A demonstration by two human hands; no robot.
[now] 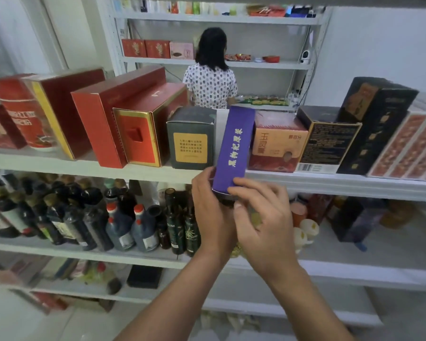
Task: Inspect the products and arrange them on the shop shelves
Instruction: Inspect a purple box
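Two forearms come up from 6 o'clock and meet just below the centre. There the left hand point(212, 217) curls its fingers round the lower end of a purple box point(234, 148), and the right hand point(263, 222) pinches the same end with a fingertip laid across the front face. The box tilts, its top leaning toward 1 o'clock. Its upper part sits in the gap between a white box point(220, 134) and an orange-red box point(277, 143) on the shelf point(330, 185), while its lower end overhangs the shelf's front edge. Whether its base touches the shelf cannot be told. As a judgement, the arranging looks well advanced: the row is nearly full, and this one purple box is the only product not yet seated upright, so squaring it into its slot is what remains here. By count, the row holds one dark green box point(191, 139) at the white box's 9 o'clock side, three large red boxes point(108, 119) and one red canister point(22, 114) toward 9 o'clock. Two black boxes point(327, 141) stand toward 3 o'clock, and red-patterned packs point(408, 148) beyond them are too blurred to count. On the shelf below, toward 8 o'clock, dark bottles point(79, 222) stand crowded, well over a dozen, exact number unclear. At 12 o'clock one other person point(210, 77) stands, back turned, at a farther rack.
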